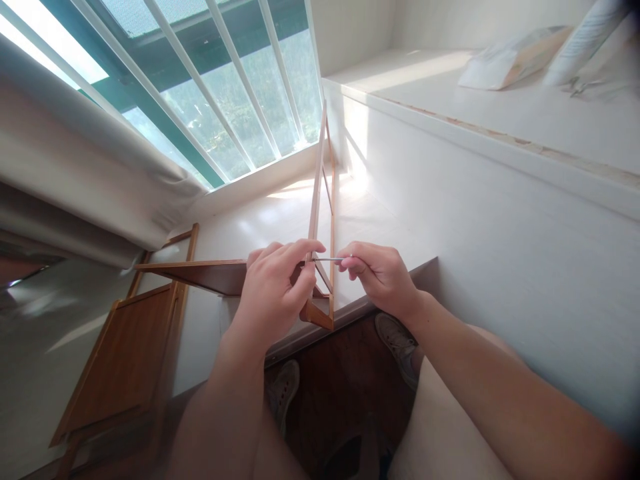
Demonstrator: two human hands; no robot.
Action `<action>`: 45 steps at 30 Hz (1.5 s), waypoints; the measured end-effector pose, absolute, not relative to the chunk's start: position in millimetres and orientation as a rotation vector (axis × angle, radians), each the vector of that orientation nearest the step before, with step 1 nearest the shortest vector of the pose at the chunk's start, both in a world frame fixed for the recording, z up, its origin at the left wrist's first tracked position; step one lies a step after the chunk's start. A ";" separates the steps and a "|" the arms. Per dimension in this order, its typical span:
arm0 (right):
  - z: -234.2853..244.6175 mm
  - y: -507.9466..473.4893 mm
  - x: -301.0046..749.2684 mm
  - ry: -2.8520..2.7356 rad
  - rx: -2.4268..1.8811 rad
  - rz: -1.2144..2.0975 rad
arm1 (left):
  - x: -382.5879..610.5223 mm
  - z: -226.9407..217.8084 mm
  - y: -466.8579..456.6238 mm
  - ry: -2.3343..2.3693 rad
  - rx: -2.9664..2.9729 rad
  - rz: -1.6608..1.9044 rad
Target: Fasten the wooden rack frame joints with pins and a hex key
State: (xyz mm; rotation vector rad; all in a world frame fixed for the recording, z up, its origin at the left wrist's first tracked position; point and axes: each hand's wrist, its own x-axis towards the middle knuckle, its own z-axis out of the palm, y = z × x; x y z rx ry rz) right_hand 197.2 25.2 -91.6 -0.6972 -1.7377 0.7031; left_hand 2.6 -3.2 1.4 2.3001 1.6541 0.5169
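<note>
A wooden frame with slim brown rails (319,180) stands on the white ledge in the middle of the view. A reddish-brown wooden panel (220,275) meets it from the left. My left hand (275,283) is closed on the frame where the two pieces join, its thumb and forefinger around the tip of a thin metal rod. Between the fingertips of my right hand (380,273) is the other end of this thin metal rod (330,259). The rod lies nearly level and points left into the joint; its exact kind and its tip are hard to make out.
Another wooden piece with a brown panel (125,360) leans at lower left. A curtain (90,147) and a barred window (225,87) are behind. On the right-hand shelf (430,87) lie a plastic bag (510,60) and a white tube (583,43). My shoes (397,340) stand below.
</note>
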 end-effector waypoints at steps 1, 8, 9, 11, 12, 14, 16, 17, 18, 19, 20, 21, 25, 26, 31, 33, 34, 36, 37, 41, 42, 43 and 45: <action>-91.3 24.5 196.7 -1.738 -0.696 0.704 | 2.6 1.4 -3.1 1.653 2.301 0.516; -90.1 17.9 188.4 -1.596 -0.760 0.839 | 1.5 1.5 -2.2 1.643 2.314 0.520; -90.3 17.1 187.0 -1.569 -0.776 0.864 | 1.3 1.4 -2.3 1.643 2.313 0.519; -90.7 15.7 184.8 -1.532 -0.798 0.902 | 1.3 1.2 -2.6 1.646 2.311 0.521; -90.7 15.2 183.9 -1.516 -0.805 0.920 | 1.4 1.1 -2.7 1.648 2.312 0.521; -90.5 14.4 182.6 -1.483 -0.814 0.957 | 2.0 1.0 -2.7 1.651 2.311 0.521; -90.1 13.7 181.6 -1.457 -0.816 0.982 | 2.7 1.2 -2.5 1.652 2.311 0.519; -89.8 13.4 181.1 -1.449 -0.819 0.987 | 2.9 1.3 -2.3 1.653 2.309 0.520; -89.6 13.0 180.8 -1.443 -0.824 0.991 | 3.1 1.5 -2.1 1.653 2.308 0.521; -89.3 12.7 180.5 -1.436 -0.830 0.996 | 3.1 1.6 -2.0 1.653 2.305 0.521; -89.0 12.4 180.3 -1.425 -0.836 1.005 | 3.1 1.7 -1.9 1.652 2.304 0.524; -88.6 12.2 180.3 -1.413 -0.840 1.021 | 3.0 1.8 -1.8 1.650 2.304 0.525; -87.2 11.9 181.3 -1.379 -0.837 1.101 | 3.0 1.8 -2.5 1.648 2.303 0.530; -87.0 12.0 181.8 -1.377 -0.835 1.116 | 3.2 1.8 -2.8 1.649 2.302 0.529; -87.1 12.0 184.1 -1.396 -0.821 1.166 | 3.8 2.2 -3.2 1.650 2.302 0.532; -87.1 11.5 184.5 -1.440 -0.802 1.162 | 3.3 2.4 -3.2 1.650 2.301 0.531; -86.9 11.1 184.5 -1.464 -0.790 1.153 | 2.9 2.4 -3.2 1.649 2.300 0.530; -86.3 10.6 184.5 -1.505 -0.764 1.136 | 2.3 2.2 -3.1 1.648 2.303 0.532; -85.9 10.5 184.4 -1.517 -0.753 1.134 | 2.1 2.1 -3.0 1.646 2.304 0.533; -84.0 11.3 183.9 -1.510 -0.756 1.156 | 2.1 0.8 -2.6 1.643 2.309 0.542; -83.6 11.7 183.8 -1.503 -0.770 1.166 | 2.1 0.5 -2.6 1.643 2.309 0.545; -83.2 12.2 183.7 -1.495 -0.785 1.176 | 2.1 0.2 -2.7 1.643 2.308 0.548; -82.5 13.3 183.6 -1.471 -0.810 1.198 | 2.1 0.0 -3.1 1.644 2.306 0.552</action>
